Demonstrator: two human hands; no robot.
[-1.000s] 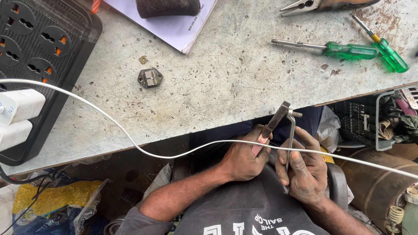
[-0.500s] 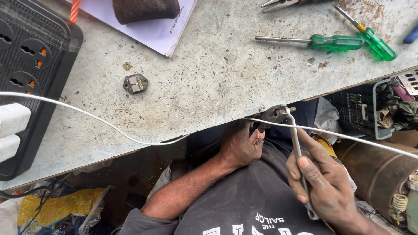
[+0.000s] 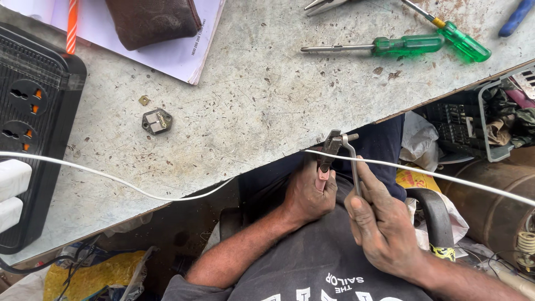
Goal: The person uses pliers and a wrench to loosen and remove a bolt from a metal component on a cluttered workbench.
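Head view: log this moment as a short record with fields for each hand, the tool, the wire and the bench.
Left hand: left hand grips one handle of the pliers
Right hand: right hand holds the other handle, fingers along it
Tool: jaws at the bench edge, by the white wire
Wire: runs across the grey bench and off to the right
Bench items: two green screwdrivers, small metal part, black power strip, brown pouch on papers
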